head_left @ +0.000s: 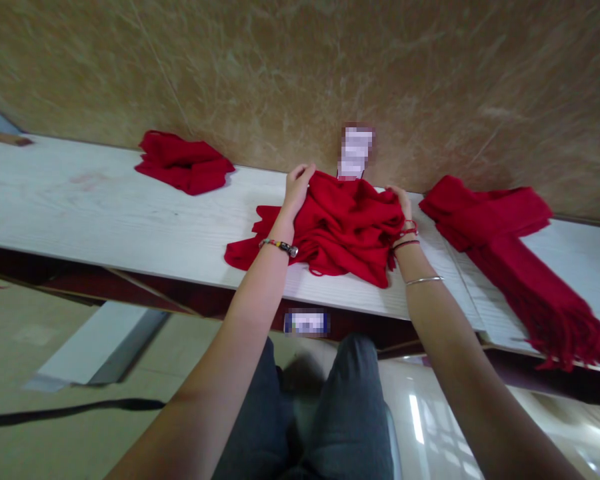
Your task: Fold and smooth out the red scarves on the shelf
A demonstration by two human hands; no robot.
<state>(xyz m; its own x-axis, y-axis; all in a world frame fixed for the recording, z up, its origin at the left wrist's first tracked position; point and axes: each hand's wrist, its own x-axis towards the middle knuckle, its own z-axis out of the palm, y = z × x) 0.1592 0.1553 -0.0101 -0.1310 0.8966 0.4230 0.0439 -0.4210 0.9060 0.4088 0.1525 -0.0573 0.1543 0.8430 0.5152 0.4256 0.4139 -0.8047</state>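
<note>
A crumpled red cloth [347, 223] lies bunched in loose folds on the white table in front of me, and a flatter part of it reaches out to the left. My left hand [299, 189] pinches its far left edge, fingers closed. At the far right corner, my right hand [401, 201] has its fingers bent round the edge of the same cloth, partly hidden by it. To the right lies a red scarf [505, 247], folded across itself, its fringed end toward the near edge. A smaller folded red cloth [185, 163] rests at the back left.
The narrow white table [80, 207] runs along a brown marbled wall [300, 80]. A blurred label [356, 152] stands behind the cloth, another [306, 323] below the front edge. A seam crosses the tabletop at right. A grey-white panel [95, 340] is at lower left.
</note>
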